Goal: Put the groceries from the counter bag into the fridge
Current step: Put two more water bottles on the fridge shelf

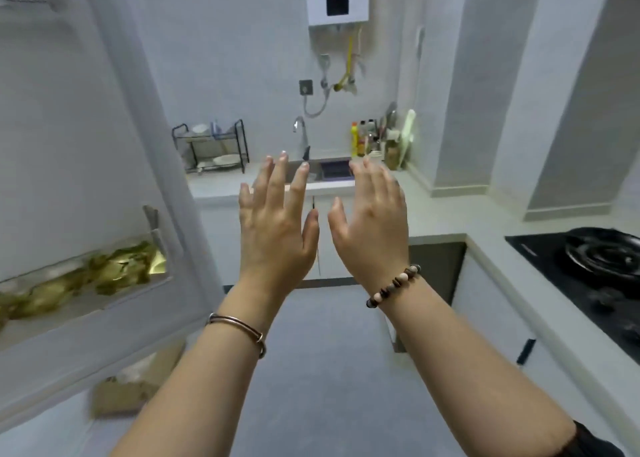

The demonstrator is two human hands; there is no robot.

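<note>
Fridge door [69,127]: it stands open on my left, well to the left of both hands and touching neither.
Door shelf [104,302]: low on the inside of that door, below the level of my left hand [277,228].
Yellow-green packets [110,273]: crumpled packets lie in a row along the door shelf, behind its clear front wall. They are blurred, so I cannot tell what is in them.
Cut off: the fridge door runs out of the picture at the left and top, and the row of packets goes on past the left edge.
Cardboard box [131,387]: on the floor [329,352] under the door's lower edge, blurred, contents unclear.
Left hand: raised in front of me with its back toward me, fingers [273,179] straight and spread apart, holding nothing and touching nothing.
Right hand [372,221]: raised just beside the left, thumbs near each other but apart. Its fingers [377,179] are straight and closer together, and they hold nothing.
Wrists: a metal bangle [239,332] on my left, a bead bracelet [393,285] on my right, and a dark sleeve [595,442] at the bottom right corner.
Tabletop [221,186]: beyond my fingertips along the far wall, carrying a sink [311,169] with a faucet [299,127]. A dish rack [211,148] stands to the sink's left and bottles [362,138] to its right.
Hob [588,269]: black, set in the tabletop on my right, partly cut off by the edge.
</note>
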